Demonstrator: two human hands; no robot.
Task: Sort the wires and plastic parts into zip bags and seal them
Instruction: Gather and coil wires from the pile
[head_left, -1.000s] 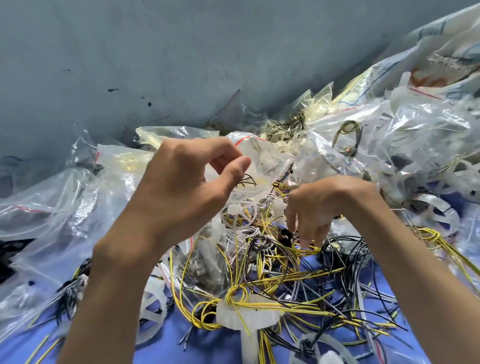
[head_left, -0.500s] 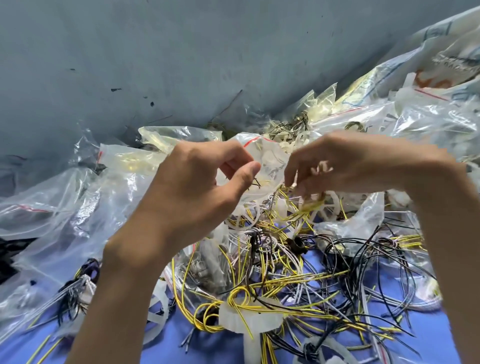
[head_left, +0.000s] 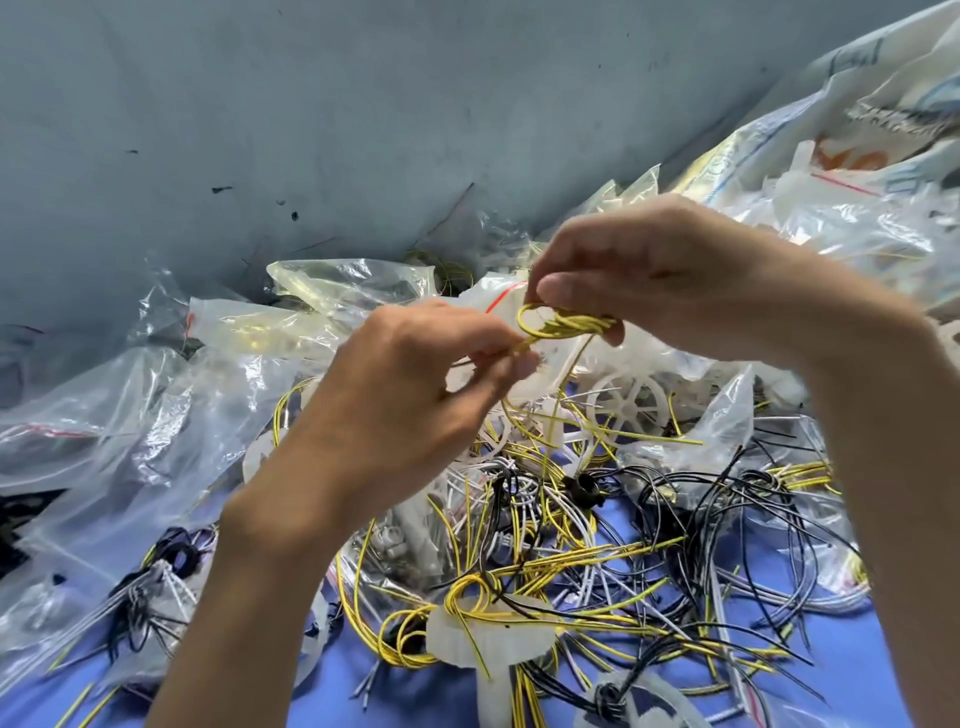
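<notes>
Bright even light, plastic glare, edges softly blurred

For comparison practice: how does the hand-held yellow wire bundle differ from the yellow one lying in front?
Held bundle: raised, pinched by left hand and right hand; lying bundle: resting on a white plastic part. Held bundle is compact; lying bundle sprawls. Both are looped yellow wire.

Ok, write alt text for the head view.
The left hand pinches and the right hand grips a yellow wire coil above a tangle of wires and white plastic parts on a blue surface. Clear zip bags are heaped around, before a grey wall.
</notes>
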